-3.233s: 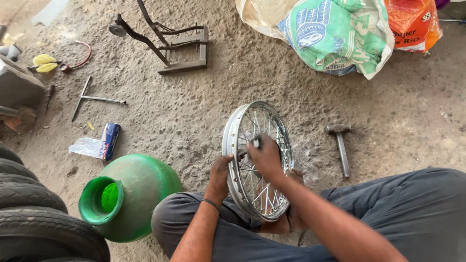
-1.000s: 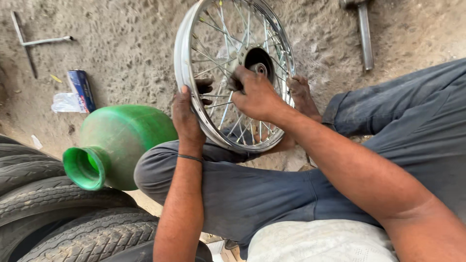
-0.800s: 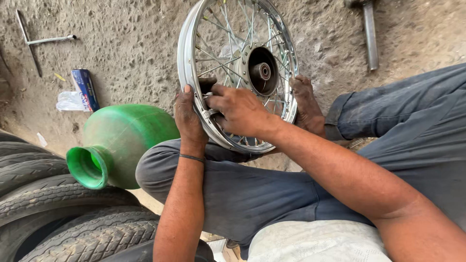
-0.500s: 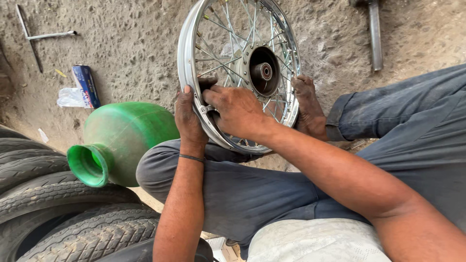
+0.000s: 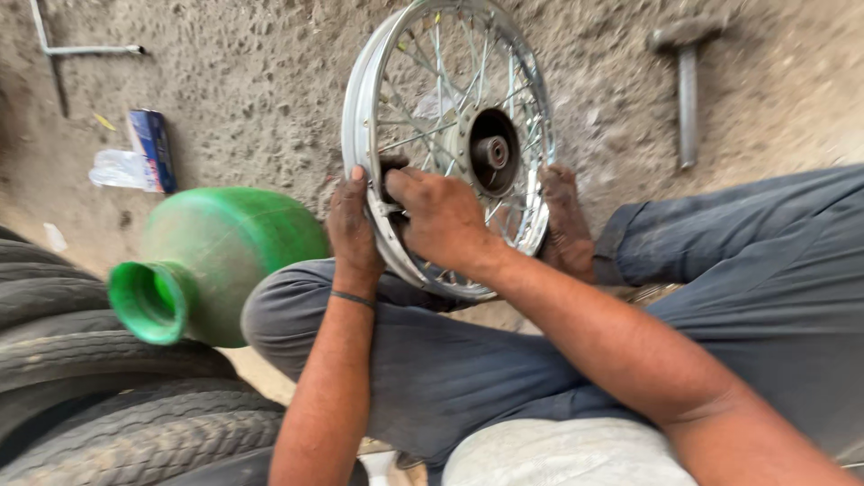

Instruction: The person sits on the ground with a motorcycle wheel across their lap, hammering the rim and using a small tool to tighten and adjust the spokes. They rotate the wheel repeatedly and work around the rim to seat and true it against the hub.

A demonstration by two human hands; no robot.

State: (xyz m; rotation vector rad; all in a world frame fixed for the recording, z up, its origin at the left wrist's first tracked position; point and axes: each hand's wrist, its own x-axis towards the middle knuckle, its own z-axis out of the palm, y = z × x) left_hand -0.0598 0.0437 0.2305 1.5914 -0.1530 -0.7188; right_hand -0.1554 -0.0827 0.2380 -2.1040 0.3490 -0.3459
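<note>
A silver spoked wheel rim (image 5: 362, 117) with a dark hub (image 5: 490, 151) stands upright on the dirt floor between my legs. My left hand (image 5: 349, 229) grips the rim's near left edge, thumb along the metal. My right hand (image 5: 436, 216) reaches among the spokes beside the left hand, its fingers closed around something small and dark that I cannot make out. My bare foot (image 5: 565, 220) rests against the wheel's right side.
A green plastic pot (image 5: 211, 261) lies on its side by my left knee. Stacked tyres (image 5: 99, 378) fill the lower left. A hammer (image 5: 688, 76) lies upper right, a metal T-wrench (image 5: 63, 47) and a blue packet (image 5: 151, 148) upper left.
My right hand came off the hub area and moved down-left to the spokes beside my left hand. The view shifted closer to the wheel; the left hand stayed on the rim.
</note>
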